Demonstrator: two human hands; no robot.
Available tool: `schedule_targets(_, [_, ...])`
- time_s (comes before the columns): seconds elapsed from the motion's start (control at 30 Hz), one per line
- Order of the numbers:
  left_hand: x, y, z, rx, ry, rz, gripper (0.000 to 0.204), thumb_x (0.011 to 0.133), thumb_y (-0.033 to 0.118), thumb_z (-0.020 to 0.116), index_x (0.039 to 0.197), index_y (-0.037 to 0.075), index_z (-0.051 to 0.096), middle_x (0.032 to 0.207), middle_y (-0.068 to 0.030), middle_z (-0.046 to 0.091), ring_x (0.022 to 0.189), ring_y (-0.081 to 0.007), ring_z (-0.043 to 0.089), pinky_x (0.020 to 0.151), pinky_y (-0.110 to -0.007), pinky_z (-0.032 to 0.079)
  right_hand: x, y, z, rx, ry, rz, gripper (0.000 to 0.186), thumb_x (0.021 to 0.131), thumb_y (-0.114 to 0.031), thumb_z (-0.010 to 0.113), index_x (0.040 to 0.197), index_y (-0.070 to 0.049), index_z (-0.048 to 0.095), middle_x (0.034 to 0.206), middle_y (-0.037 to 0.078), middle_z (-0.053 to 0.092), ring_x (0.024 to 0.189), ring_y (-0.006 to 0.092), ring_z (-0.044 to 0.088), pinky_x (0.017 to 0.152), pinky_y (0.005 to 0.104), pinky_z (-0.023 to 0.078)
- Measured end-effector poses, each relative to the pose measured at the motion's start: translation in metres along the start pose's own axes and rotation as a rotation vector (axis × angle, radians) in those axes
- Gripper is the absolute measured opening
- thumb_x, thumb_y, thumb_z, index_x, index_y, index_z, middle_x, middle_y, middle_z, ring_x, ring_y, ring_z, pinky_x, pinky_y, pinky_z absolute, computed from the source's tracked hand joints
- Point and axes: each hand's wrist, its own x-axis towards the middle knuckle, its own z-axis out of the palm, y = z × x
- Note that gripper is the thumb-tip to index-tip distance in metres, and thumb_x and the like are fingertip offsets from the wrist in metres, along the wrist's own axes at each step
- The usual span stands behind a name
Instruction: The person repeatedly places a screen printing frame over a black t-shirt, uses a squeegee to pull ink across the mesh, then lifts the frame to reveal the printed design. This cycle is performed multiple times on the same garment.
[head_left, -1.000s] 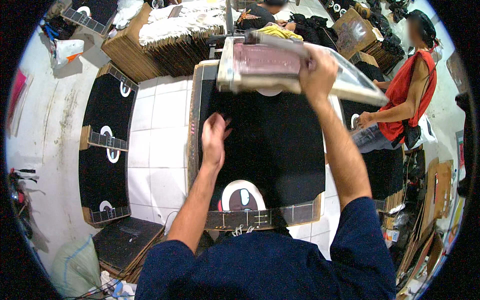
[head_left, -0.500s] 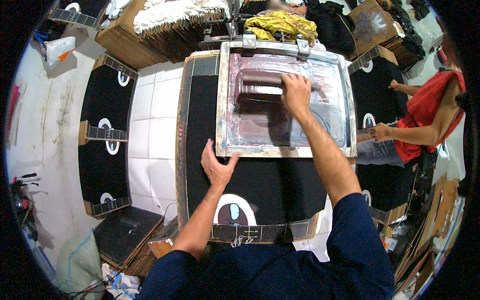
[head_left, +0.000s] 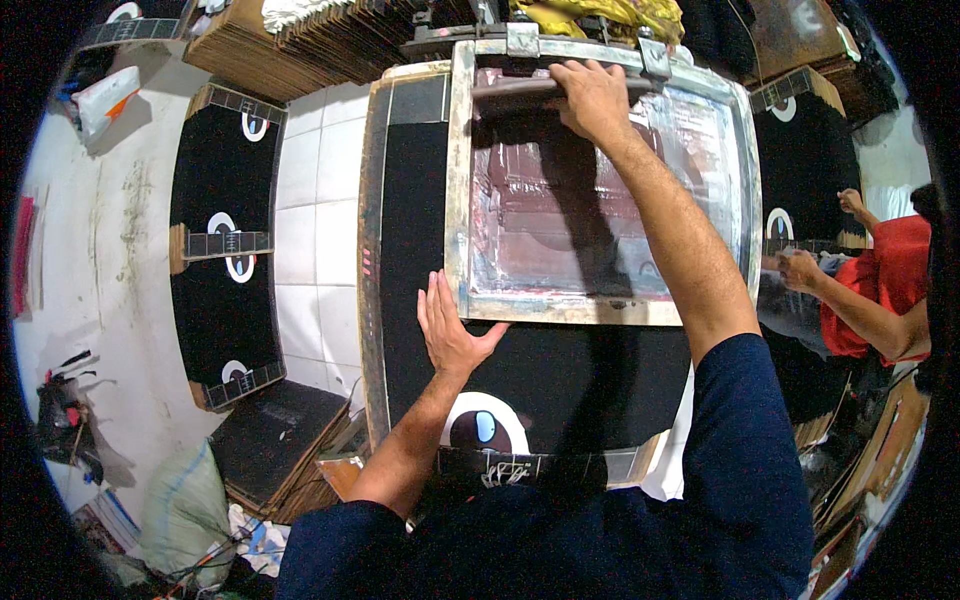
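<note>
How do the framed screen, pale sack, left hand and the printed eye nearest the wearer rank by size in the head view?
Largest to smallest, as they look:
1. Framed screen
2. Pale sack
3. Left hand and printed eye: too alike to rank.

No words, labels or nos. can be read. White lines & ticks are drawn on the dark strip [head_left: 572, 470] at the near end of the board [head_left: 374, 335]; pink marks [head_left: 367, 262] on its L edge are too small to be made out.
</note>
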Motion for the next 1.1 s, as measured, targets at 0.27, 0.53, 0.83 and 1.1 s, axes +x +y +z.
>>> schedule_targets(0.27, [0.0, 0.002, -0.001, 0.018, -0.03, 0.002, 0.129, 0.07, 0.054, 0.09, 0.16, -0.006, 0.02, 0.161, -0.0282, 0.033, 0.152, -0.04, 0.032, 0.124, -0.059, 0.023, -0.041, -0.009, -0.011, 0.069, 0.065, -0.274, 0.048, 0.072, -0.014, 0.08, 0.117, -0.019, 0.065, 0.108, 0.0, 0.065, 0.107, 0.0233, 0.061, 0.091, 0.0434, 0.044])
schedule_targets(0.53, [0.0, 0.003, 0.0, 0.002, 0.004, 0.009, 0.124, 0.07, 0.051, 0.091, 0.158, -0.006, 0.025, 0.16, -0.0291, 0.035, 0.149, -0.0418, 0.036, 0.124, -0.058, 0.024, -0.116, -0.015, -0.032, 0.108, 0.048, -0.107, 0.037, 0.073, -0.013, 0.078, 0.107, -0.021, 0.066, 0.101, -0.002, 0.065, 0.102, 0.0225, 0.062, 0.091, 0.0435, 0.043])
schedule_targets(0.83, [-0.002, 0.0, 0.003, 0.05, -0.039, 0.003, 0.128, 0.07, 0.052, 0.091, 0.16, -0.006, 0.019, 0.161, -0.0309, 0.032, 0.151, -0.042, 0.033, 0.124, -0.06, 0.021, -0.082, -0.009, -0.014, 0.092, 0.215, -0.03, 0.033, 0.073, -0.012, 0.077, 0.104, -0.02, 0.068, 0.1, -0.001, 0.065, 0.103, 0.023, 0.062, 0.091, 0.0456, 0.043])
schedule_targets(1.1, [-0.004, -0.003, 0.005, 0.078, -0.055, 0.019, 0.126, 0.07, 0.051, 0.089, 0.159, -0.007, 0.021, 0.163, -0.0286, 0.029, 0.151, -0.0425, 0.03, 0.123, -0.06, 0.023, -0.063, 0.029, -0.005, 0.019, 0.22, 0.248, 0.046, 0.068, -0.02, 0.086, 0.11, -0.018, 0.066, 0.104, 0.0, 0.066, 0.106, 0.0231, 0.061, 0.089, 0.0453, 0.044])
